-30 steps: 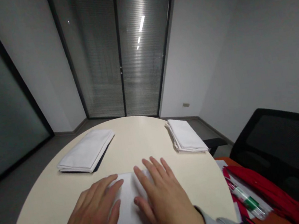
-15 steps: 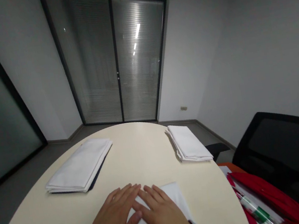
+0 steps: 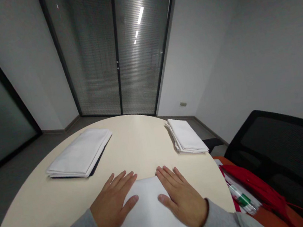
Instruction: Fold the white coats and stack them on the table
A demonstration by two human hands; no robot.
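Left hand (image 3: 114, 206) and right hand (image 3: 181, 199) lay flat, fingers spread, on white folded cloth (image 3: 151, 216), tabletop's (image 3: 142, 145) near edge.

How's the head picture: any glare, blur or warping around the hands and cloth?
Head view: dim; ceiling-light streaks glare on the blinds, not on the table. Head view: wide-angle warping bends the walls. Head view: left hand, right hand and cloth look sharp, with soft shadows.
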